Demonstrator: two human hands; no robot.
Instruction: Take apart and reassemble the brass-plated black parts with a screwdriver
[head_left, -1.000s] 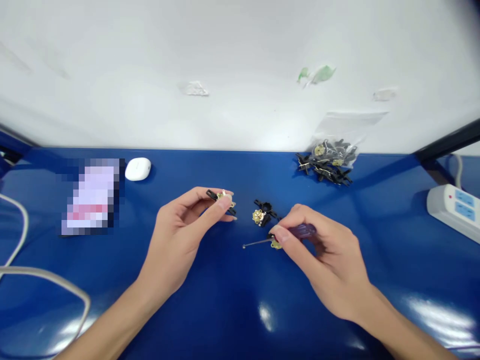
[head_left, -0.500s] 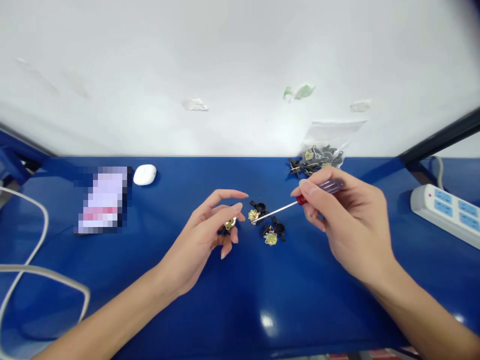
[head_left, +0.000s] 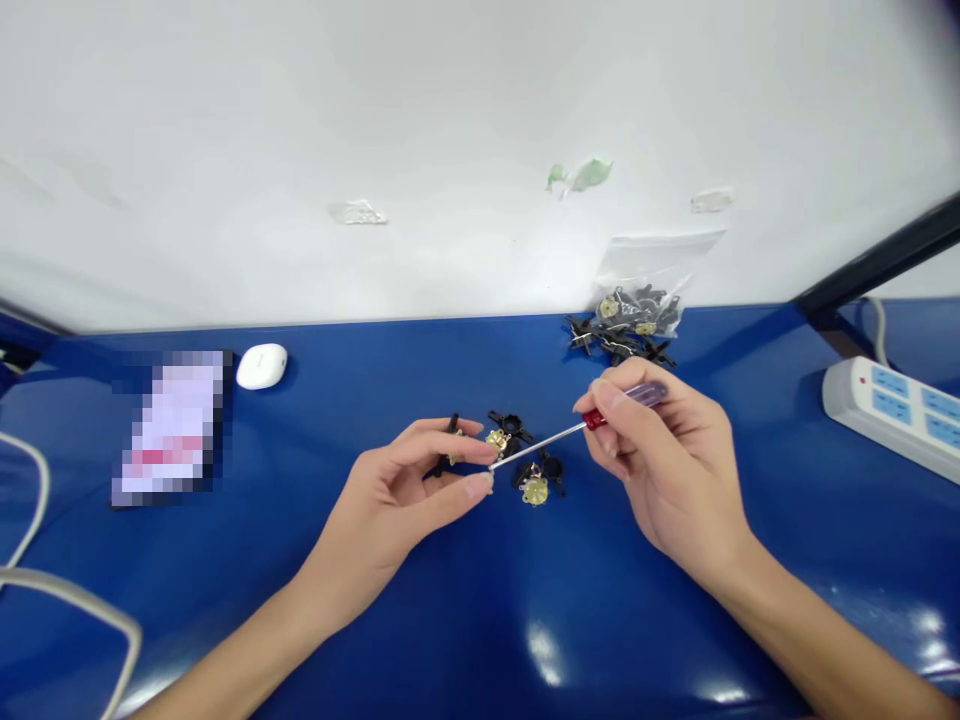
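Note:
In my right hand (head_left: pixel 664 460) is a screwdriver (head_left: pixel 540 440) with a red and clear purple handle, its thin shaft slanting down to the left. Thumb and index fingertips of my left hand (head_left: pixel 420 480) come together around the screwdriver's tip; anything tiny between them is too small to make out. Partly hidden behind the left fingers is a black part with brass-coloured metal (head_left: pixel 454 428). Just right of that hand lie a black part with a brass disc (head_left: pixel 498 440) and a second brass disc (head_left: pixel 535 490) beside a black ring-shaped piece (head_left: pixel 553 468).
A clear plastic bag (head_left: pixel 652 265) of black and brass parts leans on the white wall, with loose black parts (head_left: pixel 622 345) before it. A white power strip (head_left: pixel 892 400) sits at right. At left are a blurred phone (head_left: pixel 176 420), a white case (head_left: pixel 262 367) and a pale cable (head_left: pixel 82 598).
The screwdriver tip has left the brass disc and moved down-left to my left fingertips. My left thumb and index finger have closed toward it. The view has shifted slightly.

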